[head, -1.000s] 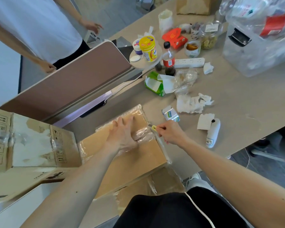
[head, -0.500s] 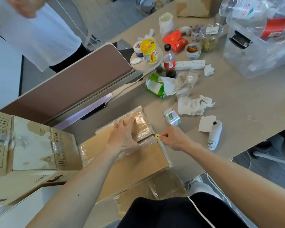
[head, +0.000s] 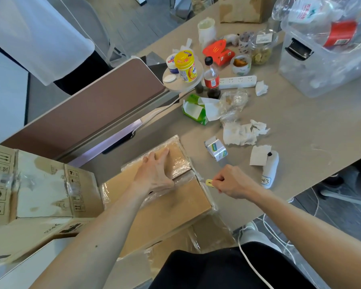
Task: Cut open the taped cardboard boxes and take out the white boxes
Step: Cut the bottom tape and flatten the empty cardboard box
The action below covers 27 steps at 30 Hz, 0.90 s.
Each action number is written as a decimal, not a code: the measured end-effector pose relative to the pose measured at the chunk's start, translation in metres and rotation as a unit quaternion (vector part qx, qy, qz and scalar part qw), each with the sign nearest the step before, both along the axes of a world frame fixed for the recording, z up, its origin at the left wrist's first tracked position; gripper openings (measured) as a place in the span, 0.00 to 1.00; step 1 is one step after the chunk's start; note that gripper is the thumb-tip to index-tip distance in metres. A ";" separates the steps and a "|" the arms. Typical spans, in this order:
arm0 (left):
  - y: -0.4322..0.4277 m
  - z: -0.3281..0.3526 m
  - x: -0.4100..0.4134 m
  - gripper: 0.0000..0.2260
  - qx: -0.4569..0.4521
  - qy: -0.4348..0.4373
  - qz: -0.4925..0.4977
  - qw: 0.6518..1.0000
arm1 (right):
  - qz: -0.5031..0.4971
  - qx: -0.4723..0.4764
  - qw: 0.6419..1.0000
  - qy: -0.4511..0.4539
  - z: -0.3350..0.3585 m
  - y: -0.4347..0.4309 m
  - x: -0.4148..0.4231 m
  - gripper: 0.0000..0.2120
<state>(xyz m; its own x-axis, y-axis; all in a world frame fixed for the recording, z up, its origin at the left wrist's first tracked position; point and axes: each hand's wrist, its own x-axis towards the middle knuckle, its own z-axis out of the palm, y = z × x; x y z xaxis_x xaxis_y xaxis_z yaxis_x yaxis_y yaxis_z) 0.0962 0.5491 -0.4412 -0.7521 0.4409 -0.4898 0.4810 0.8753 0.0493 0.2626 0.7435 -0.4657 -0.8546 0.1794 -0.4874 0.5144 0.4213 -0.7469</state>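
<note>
Matt brown cardboard box under glossy, wrinkled clear tape; smooth matt grey table; crumpled white paper tissues.

The tan table carries a taped box at its near corner, with a small carton, crumpled tissues and a white device just beyond. Farther back lie a green pack, cola bottle, power strip, clear bin and paper bag.
</note>
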 end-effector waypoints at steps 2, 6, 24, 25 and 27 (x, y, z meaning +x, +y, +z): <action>0.001 0.001 0.002 0.48 0.001 0.001 -0.010 1.000 | -0.048 -0.001 0.999 0.014 0.002 0.005 -0.001 0.18; -0.011 0.003 0.000 0.52 0.056 -0.057 0.027 0.996 | -0.098 -0.073 0.992 0.041 0.010 -0.001 -0.006 0.16; -0.073 0.011 0.111 0.12 0.584 -0.142 0.404 0.690 | 0.015 -0.377 0.925 0.050 0.032 -0.131 -0.068 0.10; -0.081 0.011 0.113 0.13 0.595 -0.135 0.415 0.675 | 0.026 -0.371 0.927 0.047 0.031 -0.141 -0.069 0.10; -0.097 0.011 0.113 0.14 0.607 -0.126 0.432 0.655 | 0.045 -0.345 0.937 0.044 0.032 -0.158 -0.070 0.10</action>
